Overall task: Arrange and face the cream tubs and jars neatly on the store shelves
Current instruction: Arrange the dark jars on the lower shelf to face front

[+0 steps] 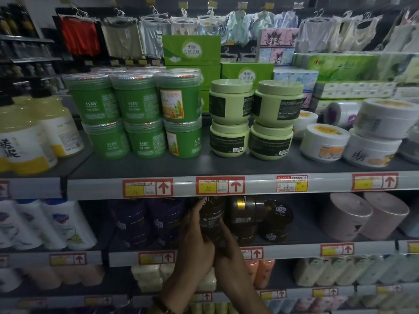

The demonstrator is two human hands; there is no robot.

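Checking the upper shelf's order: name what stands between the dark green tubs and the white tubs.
Four pale green jars, in two stacks, stand between the dark green tubs and the white tubs, per the head view.

I read "500ml" on green tubs [95, 103]; price tag [220, 185] below right of them: "15"; green box [191, 49] behind them: "云感柔肤".

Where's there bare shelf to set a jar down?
Upper shelf: the bare front strip ahead of the green tubs and pale green jars. Lower shelf: the gap between the brown jars and pink tubs. Crowded where the left hand and right hand grip the dark jar beside the purple jars.
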